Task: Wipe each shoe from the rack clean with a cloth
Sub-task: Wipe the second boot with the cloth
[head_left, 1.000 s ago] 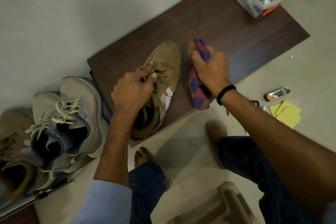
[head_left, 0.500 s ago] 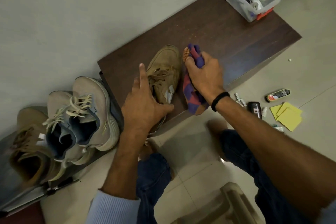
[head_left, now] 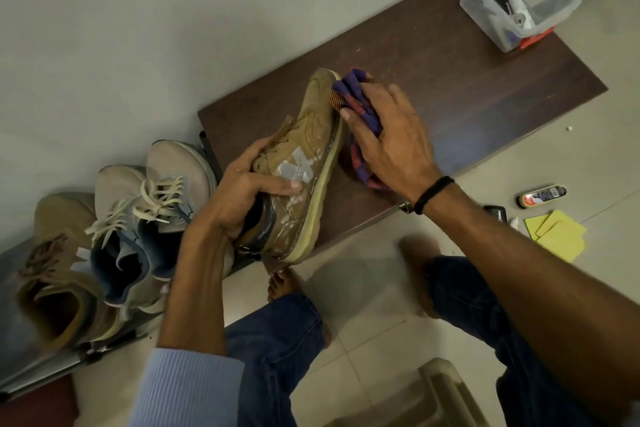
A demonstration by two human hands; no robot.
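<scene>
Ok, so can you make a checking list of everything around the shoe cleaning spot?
Surface: dark brown board, a few pale specks.
Job's things: tan shoe tipped on its side, white smears; purple cloth against its toe; grey sneakers and a second tan shoe alongside.
Clutter: clear tub on the board; polish tin and yellow pads on the tiled floor.
Grips: left hand holds the shoe's heel end; right hand holds the cloth.
Cables: nothing seen.
Surroundings: pale wall behind.

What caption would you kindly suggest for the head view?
The left hand holds a shoe while the right hand presses a cloth against its toe.
</scene>
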